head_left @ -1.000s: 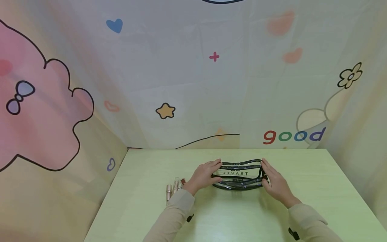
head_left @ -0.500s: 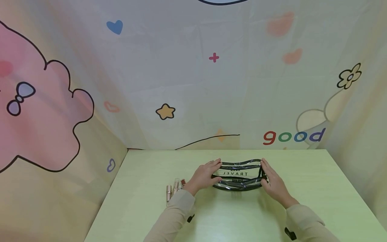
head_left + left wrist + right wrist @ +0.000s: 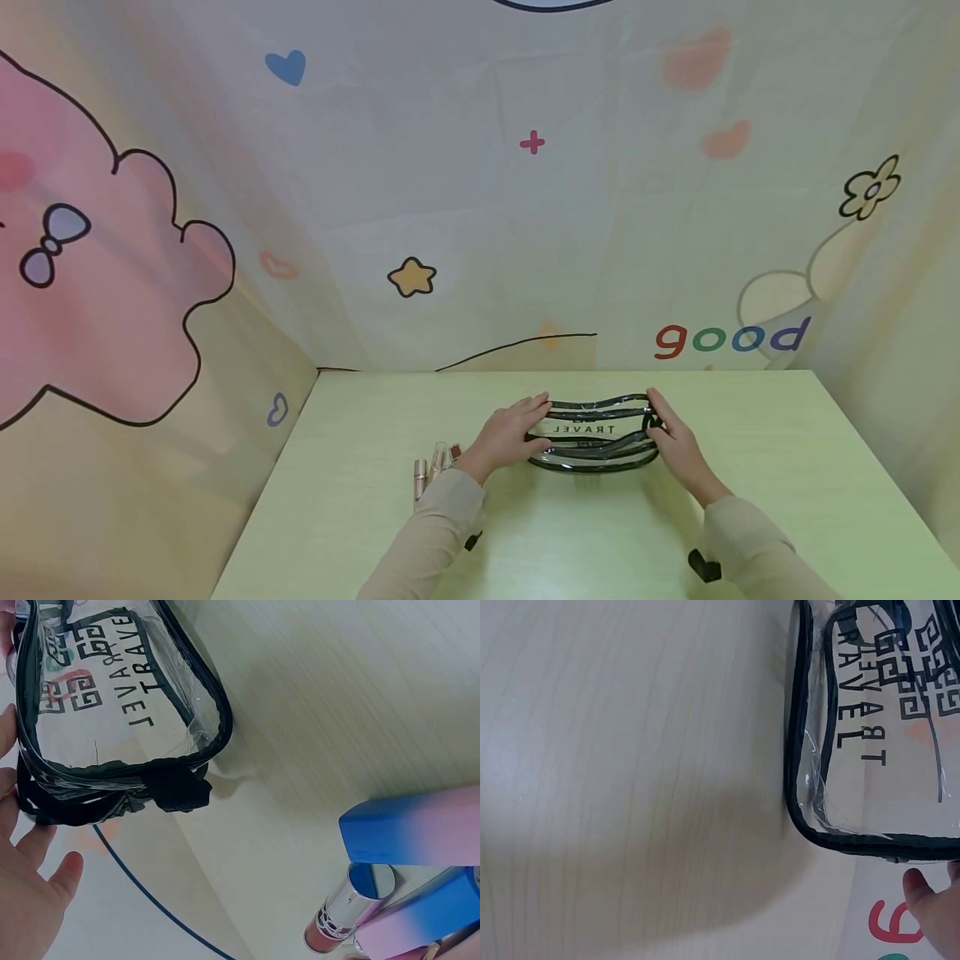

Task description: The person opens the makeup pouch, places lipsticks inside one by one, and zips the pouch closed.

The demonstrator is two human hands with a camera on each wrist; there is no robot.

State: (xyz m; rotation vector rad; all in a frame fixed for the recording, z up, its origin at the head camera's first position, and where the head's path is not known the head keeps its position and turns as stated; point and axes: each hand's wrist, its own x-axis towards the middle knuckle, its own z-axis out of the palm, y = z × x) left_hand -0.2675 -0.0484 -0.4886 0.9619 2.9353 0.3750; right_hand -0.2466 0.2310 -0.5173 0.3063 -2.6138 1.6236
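A clear travel pouch (image 3: 592, 429) with black piping stands on the table, TRAVEL lettered in black and mirrored in the head view. At its left end my left hand (image 3: 506, 437) holds it, fingers along the top edge and thumb lower at the front. My right hand (image 3: 678, 450) grips the right end, fingers at the upper corner and thumb bent in near the black trim. From the left wrist view, the left fingers lie at the side of the pouch (image 3: 112, 761) with a black tab. Only the right thumb (image 3: 922, 892) and a sliver of finger show below the pouch's edge.
Several lipstick tubes (image 3: 437, 462) lie left of my left forearm, partly hidden by it. In the left wrist view a silver-capped tube (image 3: 345, 911) sits beside blue-and-pink box-shaped pieces (image 3: 412, 829). A printed cloth wall (image 3: 480, 200) rises behind the table (image 3: 585, 550).
My right hand and forearm have shifted slightly left, the thumb moving up onto the pouch's end, and the trim there has bent. The left hand stays put.
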